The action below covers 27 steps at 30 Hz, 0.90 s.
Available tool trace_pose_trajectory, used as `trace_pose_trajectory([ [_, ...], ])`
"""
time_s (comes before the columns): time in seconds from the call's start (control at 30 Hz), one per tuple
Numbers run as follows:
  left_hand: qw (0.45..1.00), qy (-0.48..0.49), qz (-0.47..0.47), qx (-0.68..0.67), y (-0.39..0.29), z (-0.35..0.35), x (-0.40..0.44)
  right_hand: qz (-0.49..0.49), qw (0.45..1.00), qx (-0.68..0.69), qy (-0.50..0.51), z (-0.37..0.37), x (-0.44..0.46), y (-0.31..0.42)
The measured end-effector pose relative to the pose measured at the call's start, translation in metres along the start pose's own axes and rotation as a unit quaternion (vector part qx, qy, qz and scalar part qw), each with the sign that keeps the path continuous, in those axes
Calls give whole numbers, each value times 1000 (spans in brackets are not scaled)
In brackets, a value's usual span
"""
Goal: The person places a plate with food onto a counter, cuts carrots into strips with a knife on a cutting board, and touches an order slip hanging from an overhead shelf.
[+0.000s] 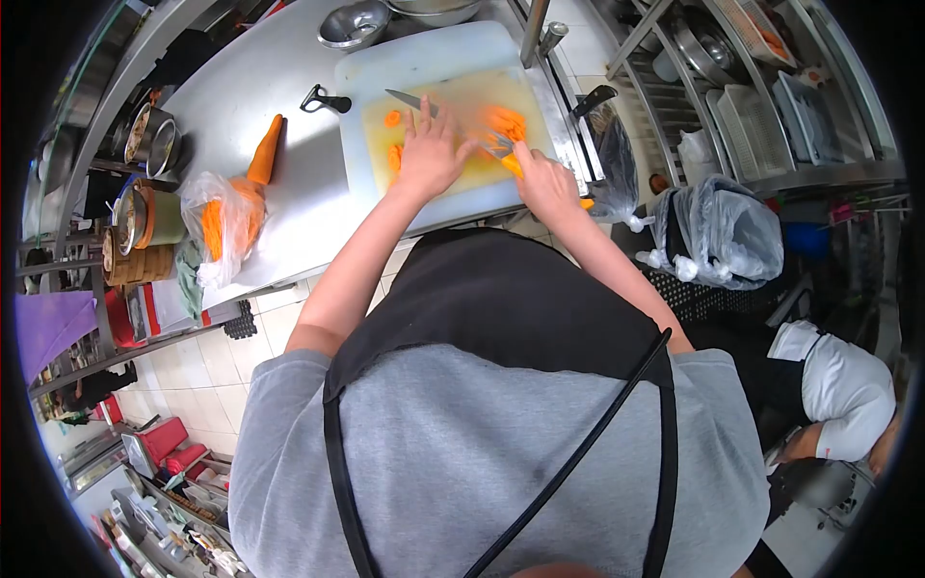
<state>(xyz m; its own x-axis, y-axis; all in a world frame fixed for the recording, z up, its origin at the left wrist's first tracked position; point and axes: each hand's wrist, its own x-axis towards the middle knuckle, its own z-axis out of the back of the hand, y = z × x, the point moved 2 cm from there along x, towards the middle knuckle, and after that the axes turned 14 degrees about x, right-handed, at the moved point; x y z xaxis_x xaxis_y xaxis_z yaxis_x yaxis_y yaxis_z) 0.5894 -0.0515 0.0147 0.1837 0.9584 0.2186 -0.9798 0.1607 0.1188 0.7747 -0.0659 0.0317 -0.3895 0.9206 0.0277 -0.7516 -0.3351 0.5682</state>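
My right hand (pixel 547 183) is closed round the yellow handle of a knife (pixel 499 146), whose blade points up and left over the cutting board (pixel 361 79). My left hand (pixel 430 154) lies with its fingers spread at the blade, near the knife's tip. Cut orange carrot pieces (pixel 505 122) lie to the right of the blade. A few more pieces (pixel 393 118) are left of my left hand. The board's middle is stained yellow. A whole carrot (pixel 265 151) and a plastic bag with carrots (pixel 224 226) are on the steel table, left of the board.
A black peeler (pixel 326 101) lies left of the board. Metal bowls (pixel 354 26) stand behind it. Another black-handled knife (pixel 594 100) is at the table's right edge. Clear plastic bags (pixel 727 231) hang at the right. A person in white (pixel 848 385) is at the lower right.
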Motion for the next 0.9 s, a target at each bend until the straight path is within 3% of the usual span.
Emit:
trace_pose_trajectory([
  [0.13, 995, 81, -40, 28, -18, 1, 4, 27, 999, -24, -13, -6, 4, -10],
  [0.2, 994, 94, -50, 11, -22, 1, 7, 104, 993, -8, -53, -7, 5, -9],
  [0.4, 973, 209, -95, -2, -25, 2, 45, 82, 995, -51, 16, -12, 8, -9],
  [0.53, 976, 200, -83, 8, -20, 23, 73, 36, 998, 36, 35, 1, -2, 9],
  [0.6, 976, 205, -67, -9, -8, 25, 82, -46, 987, 124, 95, 9, -5, 16],
  [0.67, 965, 97, -48, -241, 24, 13, 95, -41, 983, 151, 95, 6, -6, 14],
  [0.7, 965, 96, -46, -240, 34, 10, 95, -36, 979, 178, 93, 5, -6, 13],
  [0.77, 977, 33, 65, -201, 56, 19, 96, -42, 977, 183, 101, -4, -10, 10],
  [0.9, 965, -2, 141, -219, 97, 9, 92, -92, 965, 206, 135, 0, -13, 9],
])
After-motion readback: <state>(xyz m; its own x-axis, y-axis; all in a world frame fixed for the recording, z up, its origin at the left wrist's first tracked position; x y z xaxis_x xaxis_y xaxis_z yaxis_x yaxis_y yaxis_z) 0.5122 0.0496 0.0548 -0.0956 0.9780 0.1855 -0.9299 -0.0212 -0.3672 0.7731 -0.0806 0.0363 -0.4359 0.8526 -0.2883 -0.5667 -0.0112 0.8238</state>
